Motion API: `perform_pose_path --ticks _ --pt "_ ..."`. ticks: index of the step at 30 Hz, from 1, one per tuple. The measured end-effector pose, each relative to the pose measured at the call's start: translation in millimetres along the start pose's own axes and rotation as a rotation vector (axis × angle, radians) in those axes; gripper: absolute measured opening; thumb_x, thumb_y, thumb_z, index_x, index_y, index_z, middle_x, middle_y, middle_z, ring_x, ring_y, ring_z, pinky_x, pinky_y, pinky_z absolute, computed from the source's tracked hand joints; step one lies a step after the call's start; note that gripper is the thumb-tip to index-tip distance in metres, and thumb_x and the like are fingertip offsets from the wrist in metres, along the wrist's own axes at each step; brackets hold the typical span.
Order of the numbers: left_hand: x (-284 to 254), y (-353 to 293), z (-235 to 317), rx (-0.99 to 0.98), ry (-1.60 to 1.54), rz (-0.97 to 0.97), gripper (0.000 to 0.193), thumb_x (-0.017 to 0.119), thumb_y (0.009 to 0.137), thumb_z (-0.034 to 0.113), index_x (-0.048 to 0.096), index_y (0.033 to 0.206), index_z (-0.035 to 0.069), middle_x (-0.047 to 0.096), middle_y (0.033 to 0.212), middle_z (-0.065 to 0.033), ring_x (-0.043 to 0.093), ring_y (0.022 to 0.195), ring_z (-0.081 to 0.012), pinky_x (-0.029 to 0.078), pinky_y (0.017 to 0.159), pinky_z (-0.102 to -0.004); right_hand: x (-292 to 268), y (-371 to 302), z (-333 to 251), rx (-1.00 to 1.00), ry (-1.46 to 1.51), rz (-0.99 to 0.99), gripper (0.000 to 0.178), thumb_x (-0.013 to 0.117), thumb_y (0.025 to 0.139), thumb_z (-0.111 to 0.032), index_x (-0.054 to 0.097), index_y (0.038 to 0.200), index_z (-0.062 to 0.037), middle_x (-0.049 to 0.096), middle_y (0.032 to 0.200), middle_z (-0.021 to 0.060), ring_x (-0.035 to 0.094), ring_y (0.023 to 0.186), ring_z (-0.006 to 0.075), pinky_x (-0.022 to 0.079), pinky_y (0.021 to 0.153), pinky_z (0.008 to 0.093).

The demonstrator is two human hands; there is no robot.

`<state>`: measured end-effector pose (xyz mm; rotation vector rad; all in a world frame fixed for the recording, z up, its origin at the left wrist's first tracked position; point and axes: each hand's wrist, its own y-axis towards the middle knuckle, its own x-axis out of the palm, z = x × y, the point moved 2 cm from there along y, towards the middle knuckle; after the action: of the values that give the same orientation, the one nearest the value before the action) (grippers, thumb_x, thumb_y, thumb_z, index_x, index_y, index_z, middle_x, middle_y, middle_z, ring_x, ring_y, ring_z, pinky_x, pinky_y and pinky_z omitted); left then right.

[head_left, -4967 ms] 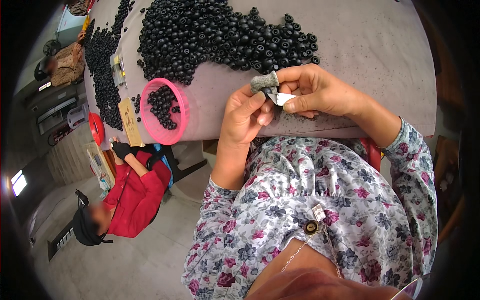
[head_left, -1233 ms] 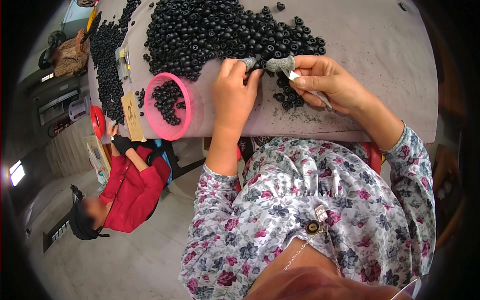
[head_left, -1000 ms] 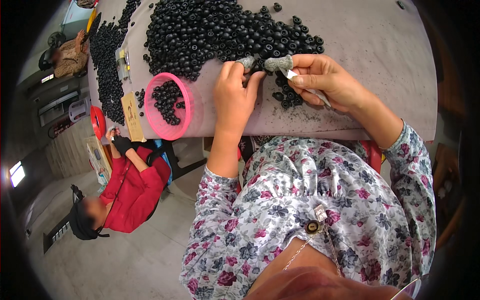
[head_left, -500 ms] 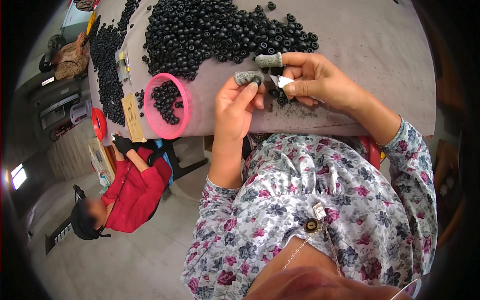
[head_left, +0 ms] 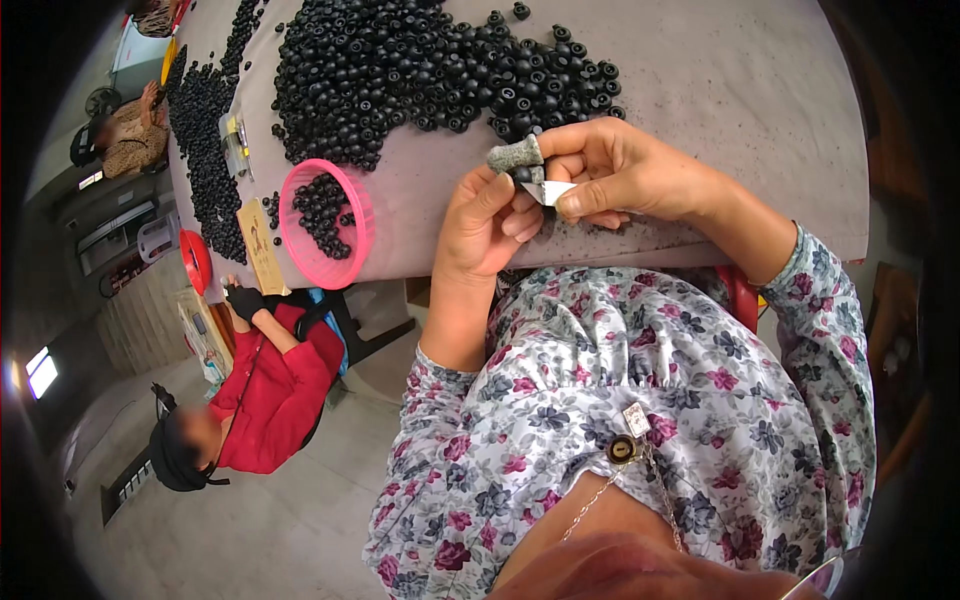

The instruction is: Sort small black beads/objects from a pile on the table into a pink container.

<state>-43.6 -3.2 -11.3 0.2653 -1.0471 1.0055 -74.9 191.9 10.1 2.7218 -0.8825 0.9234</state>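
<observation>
At the left hand (head_left: 475,230), the grip pinches 1 small black rounded piece (head_left: 521,174) between thumb and fingers, at the fingertip end and just past the thumb. The right hand (head_left: 612,180) has its grip closed on a small white-wrapped blade (head_left: 555,193), thumb pressed against the white part, the blade angled toward the piece. The contact is crowded, so blade and piece seem to meet, though that is hard to confirm. A grey knit finger cover (head_left: 515,153) on the right index finger lies just above the piece. Dark crumbs (head_left: 600,238) dot the tabletop (head_left: 740,110) near the hands. Beyond lies 1 large pile of black pieces (head_left: 390,85); leftward, 1 pink basket (head_left: 369,220) holds smaller black pieces (head_left: 322,215). Farther left sits 1 co-worker in red (head_left: 280,400).
</observation>
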Motion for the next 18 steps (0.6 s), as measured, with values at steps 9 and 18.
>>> perform_pose_path --ticks 9,18 --pt "-1.1 3.3 -0.7 0.015 -0.025 0.06 0.019 0.064 0.094 0.019 0.061 0.103 0.003 0.057 0.079 -0.0037 0.05 0.058 -0.0094 0.043 0.052 -0.0247 0.0 1.2 -3.6 -0.027 -0.052 0.065 0.036 0.066 0.089 -0.01 0.06 0.122 0.0024 0.06 0.073 -0.0015 0.047 0.051 0.0025 0.036 0.045 0.0184" --pt "-1.0 2.8 -2.4 0.03 0.042 0.05 0.021 0.06 0.097 0.02 0.059 0.105 0.001 0.056 0.078 -0.0037 0.05 0.056 -0.0098 0.042 0.051 -0.0242 -2.8 0.9 -2.9 0.004 -0.057 0.068 0.038 0.066 0.089 -0.01 0.059 0.123 0.0035 0.061 0.076 -0.0014 0.046 0.051 0.0025 0.035 0.045 0.0182"
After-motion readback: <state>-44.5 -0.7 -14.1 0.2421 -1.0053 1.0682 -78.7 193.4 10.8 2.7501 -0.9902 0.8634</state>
